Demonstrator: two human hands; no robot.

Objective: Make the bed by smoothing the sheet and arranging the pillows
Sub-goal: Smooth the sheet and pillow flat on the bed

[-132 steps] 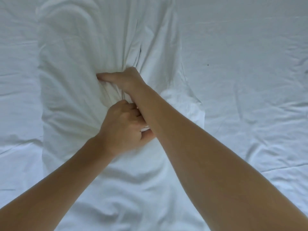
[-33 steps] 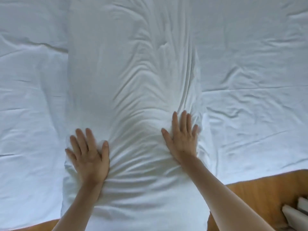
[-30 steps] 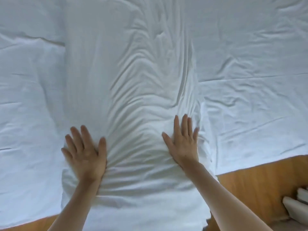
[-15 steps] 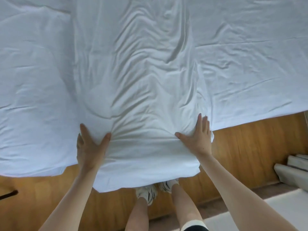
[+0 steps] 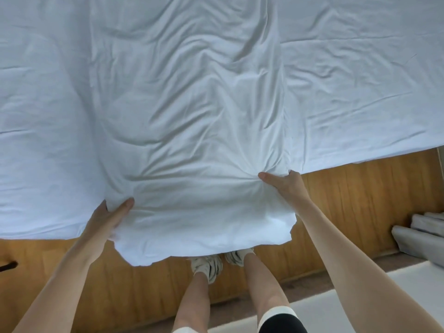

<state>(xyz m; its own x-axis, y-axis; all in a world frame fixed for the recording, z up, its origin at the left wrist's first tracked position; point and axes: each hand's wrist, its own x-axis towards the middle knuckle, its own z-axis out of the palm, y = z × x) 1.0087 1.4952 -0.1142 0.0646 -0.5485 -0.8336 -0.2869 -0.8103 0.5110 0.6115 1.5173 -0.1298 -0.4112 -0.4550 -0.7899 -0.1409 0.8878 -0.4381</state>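
A long white pillow (image 5: 189,121) lies lengthwise across the white sheet (image 5: 360,97), its near end hanging over the bed's front edge. My left hand (image 5: 109,216) grips the pillow's near left corner, thumb on top and fingers tucked under the fabric. My right hand (image 5: 284,185) grips the near right side, thumb on top and fingers curled round the edge, bunching the cloth there. The pillowcase is creased along its middle. The sheet carries wrinkles on both sides of the pillow.
The wooden bed frame (image 5: 360,195) runs along below the sheet's edge. My legs and light shoes (image 5: 207,264) stand on the floor under the pillow's overhang. Folded grey-white items (image 5: 422,234) lie at the right. A dark object (image 5: 7,265) pokes in at the left edge.
Both hands went from lying flat on the pillow to gripping its near corners, and the pillow slid toward me past the bed's edge. The view has tilted down to the frame and my feet.
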